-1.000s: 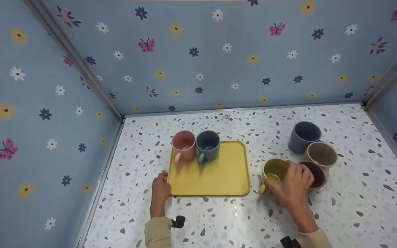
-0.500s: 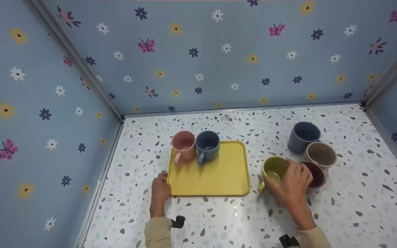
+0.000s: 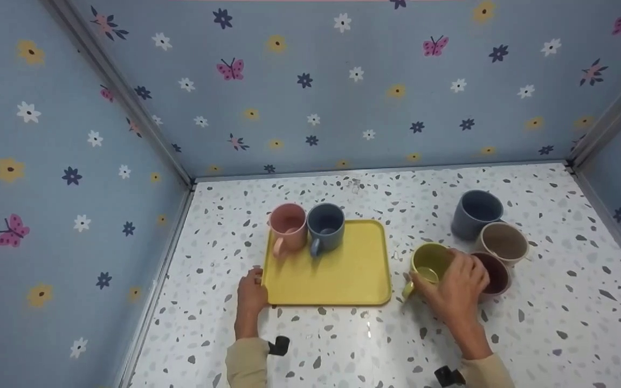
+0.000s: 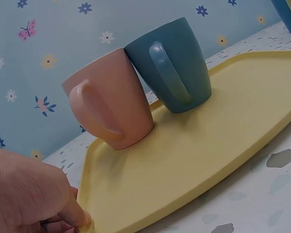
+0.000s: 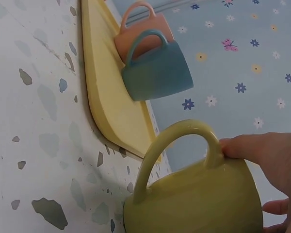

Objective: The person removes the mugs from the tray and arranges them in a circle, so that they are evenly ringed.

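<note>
A yellow tray (image 3: 337, 275) lies on the speckled tabletop with a pink mug (image 3: 288, 227) and a blue mug (image 3: 325, 226) side by side at its far left. My left hand (image 3: 251, 293) holds the tray's near left corner, fingers (image 4: 75, 213) pinching the rim. To the tray's right stands a yellow-green mug (image 3: 428, 265), and my right hand (image 3: 459, 291) grips it around its body from the right. In the right wrist view the yellow-green mug (image 5: 199, 194) fills the lower part, its handle toward the tray (image 5: 106, 92).
Behind my right hand stand a dark red mug (image 3: 496, 272), a beige mug (image 3: 503, 242) and a dark blue mug (image 3: 475, 213). Flowered blue walls close in the table on the left, back and right.
The yellow-green mug has shifted slightly in my right hand's grip. The left hand and the tray have stayed still.
</note>
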{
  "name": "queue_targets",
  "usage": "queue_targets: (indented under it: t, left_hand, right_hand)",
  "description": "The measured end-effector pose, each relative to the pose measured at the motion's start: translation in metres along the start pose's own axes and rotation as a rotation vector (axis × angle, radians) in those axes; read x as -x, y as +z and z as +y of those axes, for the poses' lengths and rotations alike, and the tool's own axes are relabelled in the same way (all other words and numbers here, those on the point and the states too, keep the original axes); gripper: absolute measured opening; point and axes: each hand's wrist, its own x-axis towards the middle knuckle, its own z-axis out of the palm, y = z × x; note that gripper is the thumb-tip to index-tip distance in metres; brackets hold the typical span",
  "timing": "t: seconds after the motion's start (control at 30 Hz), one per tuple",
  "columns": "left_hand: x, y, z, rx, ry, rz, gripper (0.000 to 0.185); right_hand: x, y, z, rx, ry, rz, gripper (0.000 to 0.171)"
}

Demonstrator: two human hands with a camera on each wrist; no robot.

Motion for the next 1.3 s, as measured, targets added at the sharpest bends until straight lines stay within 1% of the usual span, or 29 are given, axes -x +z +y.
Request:
queue_targets:
  t: [0.2, 0.33, 0.5, 0.6, 0.77, 0.9, 1.07, 1.2, 1.3]
  left_hand:
    - [-0.001, 0.0, 0.0, 0.008, 0.004, 0.012, 0.044]
    - [-0.001, 0.0, 0.0, 0.011, 0.005, 0.01, 0.044]
    - [-0.002, 0.0, -0.001, 0.004, 0.006, 0.007, 0.045]
    - [-0.001, 0.0, -0.001, 0.001, 0.0, -0.001, 0.045]
    - [0.001, 0.002, -0.001, 0.004, -0.013, -0.004, 0.046]
    - [0.001, 0.003, -0.001, 0.013, -0.001, 0.007, 0.046]
    - [0.001, 0.003, -0.001, 0.01, 0.016, 0.026, 0.045]
    - [0.0, 0.002, 0.0, 0.008, 0.027, 0.037, 0.045]
    - [-0.001, 0.003, 0.0, 0.012, 0.02, 0.03, 0.045]
  right_hand:
    - [0.002, 0.0, -0.002, 0.014, -0.016, 0.009, 0.103]
    - [0.0, -0.003, -0.006, -0.017, -0.04, 0.031, 0.102]
    - [-0.009, -0.01, -0.024, -0.177, -0.095, 0.068, 0.088]
    - [-0.016, -0.012, -0.038, -0.272, -0.142, 0.068, 0.083]
    - [-0.027, -0.012, -0.06, -0.35, -0.188, 0.022, 0.082]
    - [-0.036, -0.01, -0.076, -0.403, -0.201, -0.042, 0.082]
    - [-0.048, -0.004, -0.093, -0.5, -0.226, -0.1, 0.079]
    - [-0.058, 0.004, -0.105, -0.56, -0.262, -0.114, 0.077]
    - [-0.066, 0.015, -0.112, -0.599, -0.285, -0.123, 0.077]
